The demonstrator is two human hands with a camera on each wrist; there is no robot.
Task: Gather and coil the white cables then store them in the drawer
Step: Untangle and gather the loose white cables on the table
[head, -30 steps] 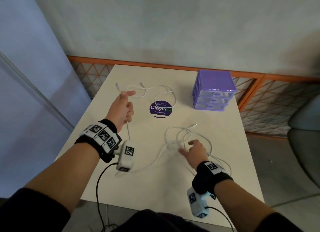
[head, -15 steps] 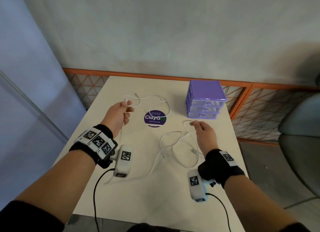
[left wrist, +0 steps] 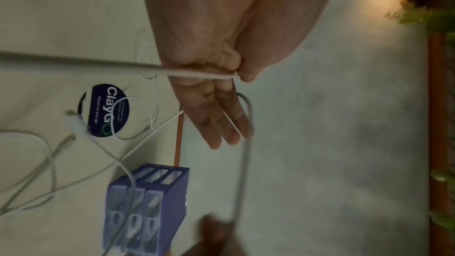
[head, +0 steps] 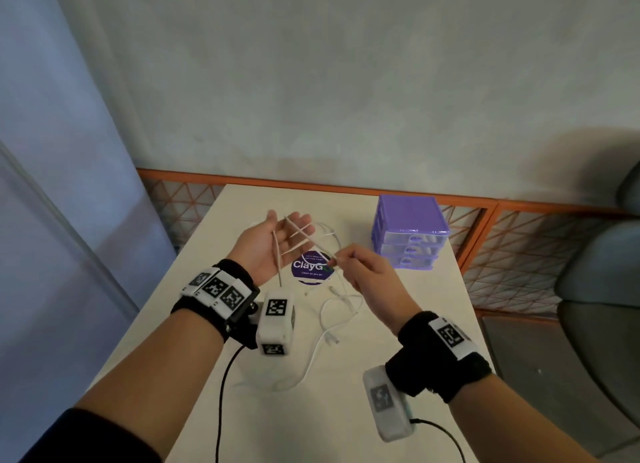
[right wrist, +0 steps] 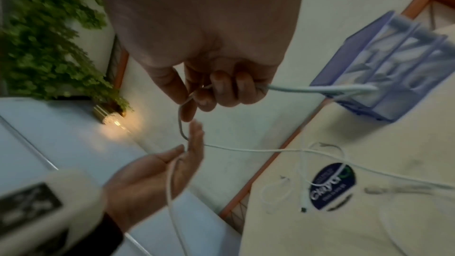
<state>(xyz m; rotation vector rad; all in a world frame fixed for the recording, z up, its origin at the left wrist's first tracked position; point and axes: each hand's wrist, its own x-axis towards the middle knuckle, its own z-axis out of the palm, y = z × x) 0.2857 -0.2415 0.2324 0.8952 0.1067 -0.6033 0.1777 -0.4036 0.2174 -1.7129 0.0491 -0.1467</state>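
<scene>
My left hand (head: 273,244) is raised palm up over the table, fingers straight. In the left wrist view its thumb pins a white cable (left wrist: 98,61) against the palm. The cable (head: 301,234) crosses that palm in a couple of strands. Just to its right, my right hand (head: 360,272) pinches the same cable (right wrist: 246,150) between thumb and fingertips (right wrist: 216,85). More white cable (head: 332,324) lies in loose loops on the table below the hands. The purple three-drawer unit (head: 410,234) stands at the back right with all drawers closed.
A round dark "ClayG" sticker (head: 308,267) lies on the white table (head: 398,341) under the hands. An orange mesh railing (head: 519,241) runs behind and right of the table. A grey chair (head: 602,289) stands at the right.
Both hands have lifted off the table. The left hand turned palm up with the cable over it, and the right hand came left from near the drawer unit, bringing cable across the left palm.
</scene>
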